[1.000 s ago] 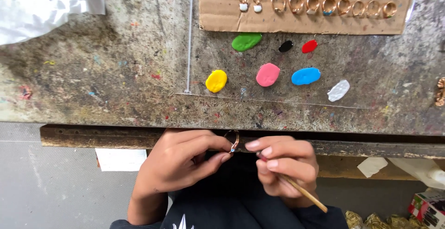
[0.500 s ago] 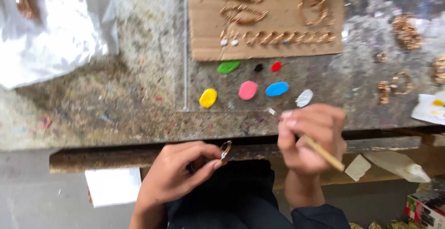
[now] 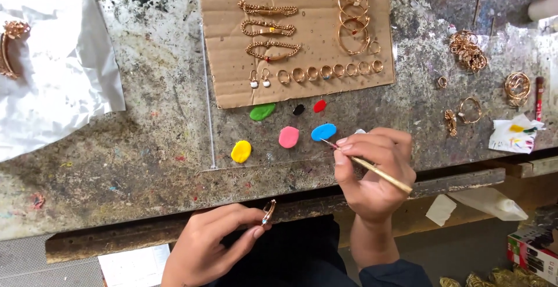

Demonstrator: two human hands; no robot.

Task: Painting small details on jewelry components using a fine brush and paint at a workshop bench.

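- The right hand (image 3: 372,174) is curled tight round a thin wooden-handled paintbrush (image 3: 372,169), its tip just touching the near edge of the blue paint blob (image 3: 323,132); that blob serves as the landmark below.
- The left hand (image 3: 212,246), below and well to the left of the blue blob, pinches a small gold-coloured ring (image 3: 268,211) between thumb and fingertips, over the near edge of the stained stone workbench (image 3: 145,142); the other fingers are folded in.
- Just left of the blue blob lie a pink blob (image 3: 288,137) and a yellow one (image 3: 240,151); above it sit small red (image 3: 319,106), black (image 3: 299,110) and green (image 3: 263,112) ones.
- Above the blue blob a flat brown cardboard sheet (image 3: 232,83) acts as a tray; on it lie a row of gold rings (image 3: 328,71), three chain bracelets (image 3: 269,28) and stacked bangles (image 3: 353,17); several seem to carry colour already, so I judge those done.
- Right of the blue blob loose gold pieces (image 3: 468,50) lie on the bench, seemingly unpainted, which suggests much work is left.
- Far left of the blue blob is crumpled white paper (image 3: 52,72).
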